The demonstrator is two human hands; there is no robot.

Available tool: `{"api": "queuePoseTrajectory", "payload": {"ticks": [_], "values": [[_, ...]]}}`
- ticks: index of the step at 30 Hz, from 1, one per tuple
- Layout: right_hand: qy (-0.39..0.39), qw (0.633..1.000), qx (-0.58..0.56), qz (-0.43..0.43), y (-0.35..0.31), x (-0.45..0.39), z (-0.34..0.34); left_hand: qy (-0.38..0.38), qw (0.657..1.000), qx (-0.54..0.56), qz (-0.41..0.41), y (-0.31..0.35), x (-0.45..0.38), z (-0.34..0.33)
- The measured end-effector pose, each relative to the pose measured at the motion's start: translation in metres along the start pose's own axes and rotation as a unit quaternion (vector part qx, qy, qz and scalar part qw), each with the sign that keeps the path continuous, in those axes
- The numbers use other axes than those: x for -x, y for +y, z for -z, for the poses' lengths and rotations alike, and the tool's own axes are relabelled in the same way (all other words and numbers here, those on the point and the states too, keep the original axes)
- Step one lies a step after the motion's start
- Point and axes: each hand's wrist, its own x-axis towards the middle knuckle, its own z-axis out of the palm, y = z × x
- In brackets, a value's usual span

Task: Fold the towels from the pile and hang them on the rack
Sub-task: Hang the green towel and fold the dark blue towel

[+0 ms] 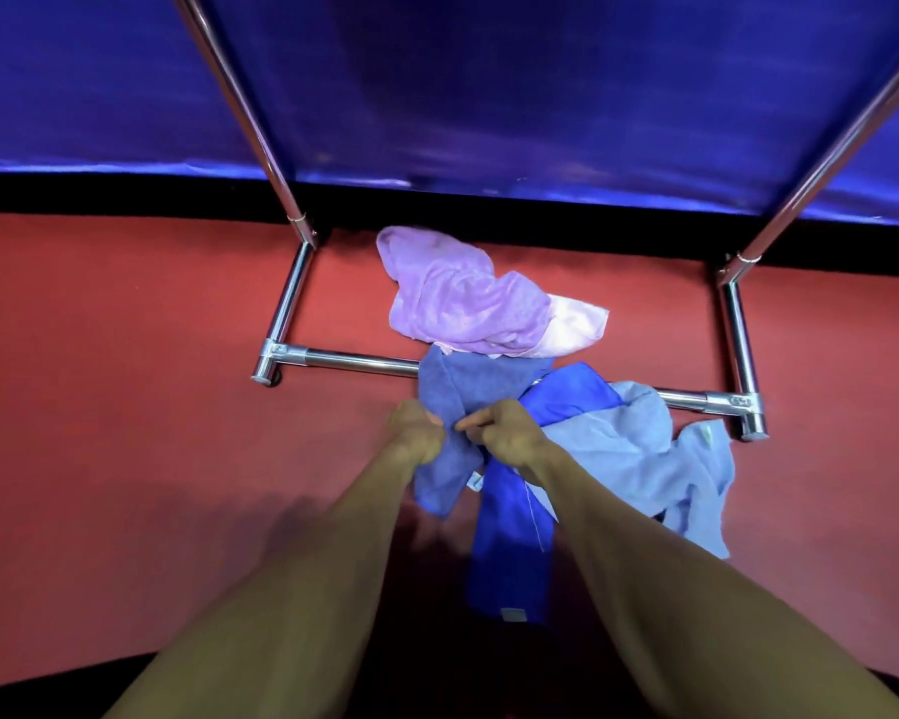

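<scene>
Near the centre of the head view, both hands are gripping the same periwinkle towel [439, 391]. The left hand [413, 433] is curling its fingers around the cloth's near edge, and the right hand [504, 433] is pinching that edge just beside it at about 3 o'clock, with the two hands almost touching. One end of the periwinkle towel is bunching up toward 12 o'clock from the hands, and the other end is hanging down between the forearms toward 6 o'clock.

A royal blue towel [504, 557] is lying under the right forearm, stretching from the rack's bar down toward 6 o'clock. A pale blue towel [639, 459] is sprawling crumpled at 3 o'clock from the hands, touching the royal blue one. A lilac towel [463, 298] is sitting heaped at 12 o'clock, with a pale pink towel [577, 324] poking out from beneath its right side.

The chrome rack [354, 361] is standing on the red floor [125, 407]; its low crossbar is running from 9 o'clock to 3 o'clock beneath the pile, and its two uprights are rising toward 11 o'clock and 1 o'clock. No towel is hanging on the parts of the rack in view. A glossy blue wall [541, 85] is filling the top of the view.
</scene>
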Motion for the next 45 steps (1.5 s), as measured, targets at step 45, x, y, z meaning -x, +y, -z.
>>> {"api": "queuePoseTrajectory", "payload": {"ticks": [45], "values": [[0.128,0.941,0.035,0.311,-0.28,0.22,0.157,-0.042,0.904,0.112,-0.41,0.168,0.232,0.236]]}}
